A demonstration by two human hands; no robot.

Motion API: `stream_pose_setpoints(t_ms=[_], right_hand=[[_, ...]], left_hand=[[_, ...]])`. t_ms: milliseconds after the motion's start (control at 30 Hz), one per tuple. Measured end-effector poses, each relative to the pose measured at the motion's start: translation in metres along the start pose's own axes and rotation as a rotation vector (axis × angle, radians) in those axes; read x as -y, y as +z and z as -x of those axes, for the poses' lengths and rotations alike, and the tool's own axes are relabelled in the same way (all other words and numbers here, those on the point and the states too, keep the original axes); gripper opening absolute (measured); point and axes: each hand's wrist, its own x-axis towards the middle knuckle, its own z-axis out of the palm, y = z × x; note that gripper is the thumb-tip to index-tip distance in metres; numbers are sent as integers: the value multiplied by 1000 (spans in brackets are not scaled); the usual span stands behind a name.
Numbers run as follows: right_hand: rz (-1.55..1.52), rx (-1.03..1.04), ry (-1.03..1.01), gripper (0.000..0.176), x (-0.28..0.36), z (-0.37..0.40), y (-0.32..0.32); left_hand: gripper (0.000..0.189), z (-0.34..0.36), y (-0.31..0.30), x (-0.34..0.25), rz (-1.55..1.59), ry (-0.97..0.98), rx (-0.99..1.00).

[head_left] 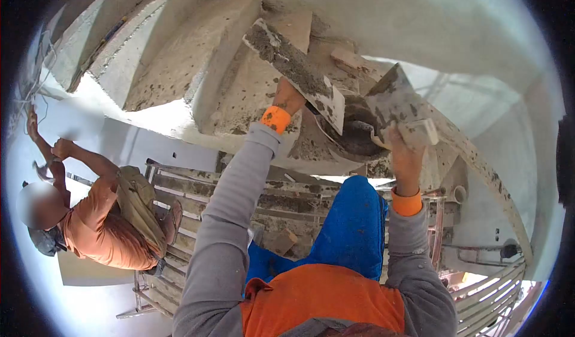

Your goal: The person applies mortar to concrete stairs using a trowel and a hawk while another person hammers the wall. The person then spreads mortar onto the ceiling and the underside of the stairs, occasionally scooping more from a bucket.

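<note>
My left hand (290,97) is closed under a long flat plastering float (296,64), its handle mostly hidden. Wet grey mortar coats much of the float's upper face, which slants down to the right. My right hand (405,157) is wrapped round a steel trowel (395,100), whose wide, mortar-smeared blade is lifted just right of the float. Between and below the two tools sits a dark mortar tub (359,144), partly covered by the float. Both hands are in front of the mortar-spattered stair steps (239,76).
At left, a co-worker (114,223) in an orange shirt has raised arms beside a hammer (42,170). Slatted wooden scaffold planks (287,202) run below me. A curved concrete edge (479,157) sweeps down the right, near a wooden railing (491,292).
</note>
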Motion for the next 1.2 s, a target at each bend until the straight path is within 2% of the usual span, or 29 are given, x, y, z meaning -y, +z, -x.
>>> stream_pose_setpoints(t_ms=[33, 67, 133, 167, 233, 300, 367, 467, 600, 633, 733, 767, 900, 933, 967, 1033, 1067, 1167, 1200], right_hand=[[239, 91, -20, 19, -1, 1, -2], [190, 100, 26, 19, -6, 1, 1], [96, 120, 119, 21, -14, 1, 11], [92, 174, 116, 24, -2, -5, 12], [143, 242, 45, 26, -10, -15, 11], [210, 295, -165, 30, -15, -23, 12], [289, 330, -515, 36, 13, -34, 19], [391, 527, -673, 41, 39, -38, 12], [472, 766, -605, 34, 67, -22, 1], [433, 764, -662, 31, 66, -19, 7], [693, 849, -546, 30, 59, -18, 15], [750, 866, -395, 27, 47, -24, 19], [741, 677, -290, 23, -10, -40, 29], [758, 657, -248, 23, -21, -41, 30], [774, 638, -207, 24, -32, -43, 32], [876, 660, -155, 26, -50, -50, 32], [928, 667, -130, 28, -58, -54, 30], [1046, 606, -117, 28, -84, -59, 19], [980, 519, -178, 28, -88, -62, 13]], left_hand=[[27, 4, -4, -6, -66, 31, 13], [29, 10, -6, -14, -137, 136, 37], [33, 14, -16, -13, -162, 144, 67], [34, 13, -23, -8, -114, 50, 73], [36, 20, -34, -3, 230, -83, 101], [38, 38, -39, -4, 354, -181, 152], [40, 58, -39, -3, 331, -237, 214], [42, 69, -27, 7, 166, -244, 278], [46, 65, 5, 33, -25, -211, 311], [47, 65, 14, 35, -38, -208, 326], [52, 72, 37, 27, 78, -234, 413], [53, 75, 41, 14, 179, -266, 453], [60, 92, 44, -21, 485, -392, 592], [62, 99, 43, -17, 539, -419, 607], [63, 105, 51, 1, 561, -359, 612], [63, 117, 49, 16, 485, -329, 654], [62, 113, 30, -31, 387, -361, 694], [57, 118, 8, -66, 275, -370, 696], [57, 118, 5, -66, 265, -368, 695]])
